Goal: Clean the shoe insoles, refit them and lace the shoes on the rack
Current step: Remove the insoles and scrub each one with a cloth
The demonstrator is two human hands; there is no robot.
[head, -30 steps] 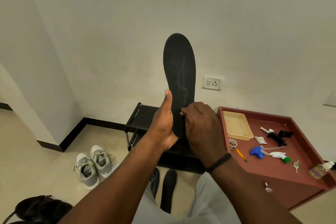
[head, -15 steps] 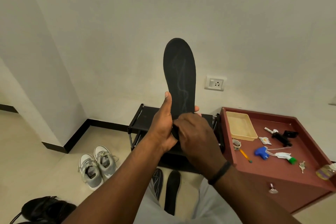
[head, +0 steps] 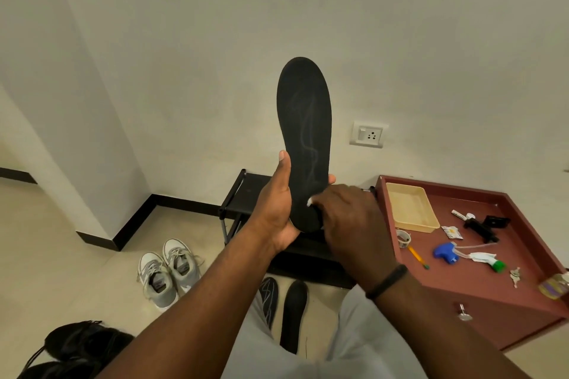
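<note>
While held upright at centre, against the far wall, insole (head: 303,132) gripped near its heel end by left hand (head: 277,209): thumb laid up the left edge, fingertips curled round the right edge. Right hand (head: 348,221) at the heel, fingers bent over something small and pale pressed to the black face; whether cloth or wipe cannot be told. Judged as the cleaning step, with grey streaks on the upper face not yet rubbed away. Next move likely calls for firm strokes up toward the toe, steady hold below so the soft sole does not flex. Two more insoles (head: 294,314) flat on the near floor, grey shoes (head: 167,271) to their left, black rack (head: 246,194) beyond, behind the hands. Refitting and lacing yet to come.
</note>
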